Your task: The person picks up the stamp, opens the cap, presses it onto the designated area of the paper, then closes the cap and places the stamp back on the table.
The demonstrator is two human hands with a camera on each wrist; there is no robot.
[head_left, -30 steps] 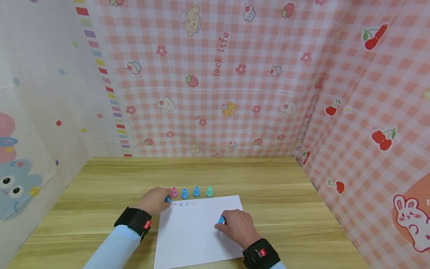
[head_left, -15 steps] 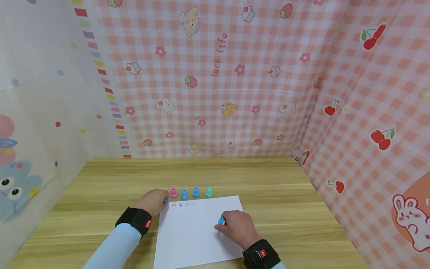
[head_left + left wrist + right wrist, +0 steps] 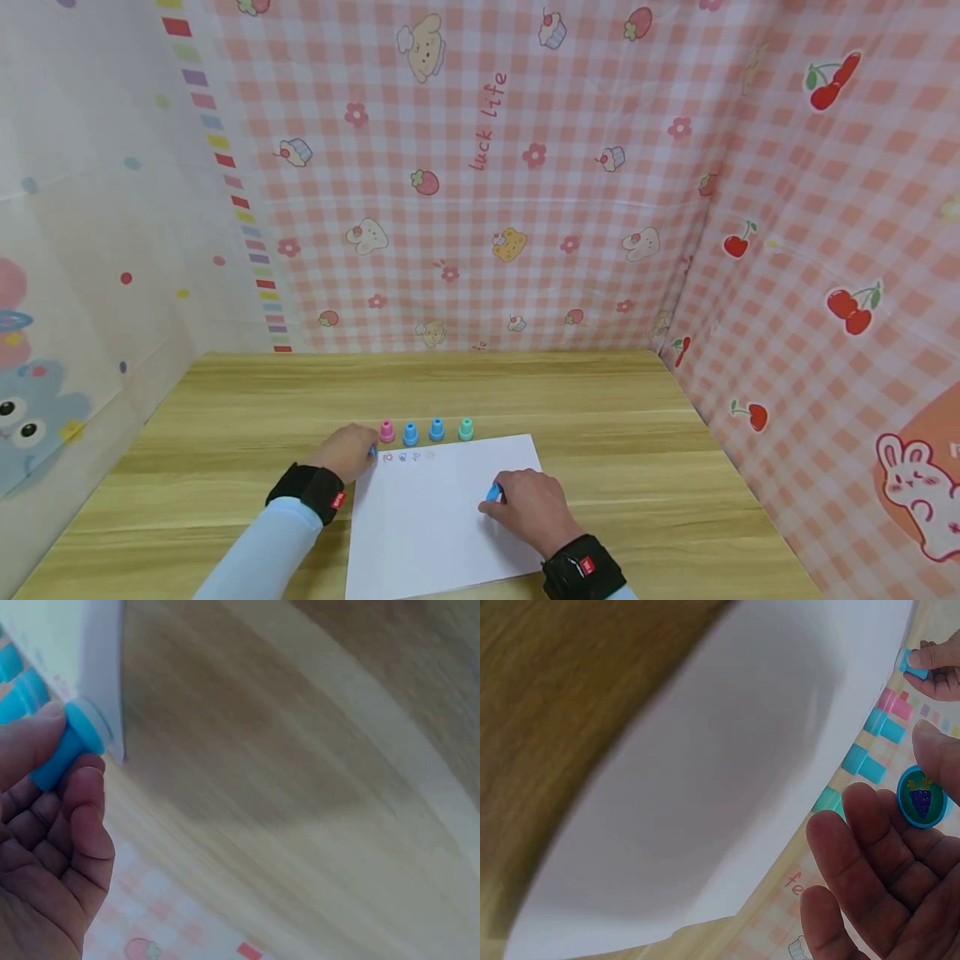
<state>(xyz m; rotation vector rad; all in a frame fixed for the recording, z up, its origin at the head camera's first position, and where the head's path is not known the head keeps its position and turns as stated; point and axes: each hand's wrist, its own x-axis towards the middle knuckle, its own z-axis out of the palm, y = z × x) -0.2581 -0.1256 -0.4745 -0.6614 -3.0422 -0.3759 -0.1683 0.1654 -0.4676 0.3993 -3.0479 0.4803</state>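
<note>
At the upper left corner of the white paper [image 3: 442, 525], my left hand [image 3: 345, 452] pinches a small blue toy stamp [image 3: 67, 746] between thumb and fingers. Its wide, paler end lies close to the paper's edge; whether it touches cannot be told. Over the right part of the sheet, my right hand [image 3: 531, 502] holds a blue stamp cap [image 3: 922, 796] with a purple grape picture on it, the thumb and index finger around it. Small stamped prints [image 3: 402, 457] run in a row along the top edge of the paper.
Behind the paper stand a pink stamp [image 3: 386, 431], two blue stamps [image 3: 410, 434] and a green stamp [image 3: 466, 430] in a row. The wooden table [image 3: 637, 467] meets a checked cloth wall [image 3: 465, 292] at the back, with more cloth at both sides.
My left hand has drawn slightly left and down with its blue stamp, away from the row of prints. My right hand stays in place with the cap.
</note>
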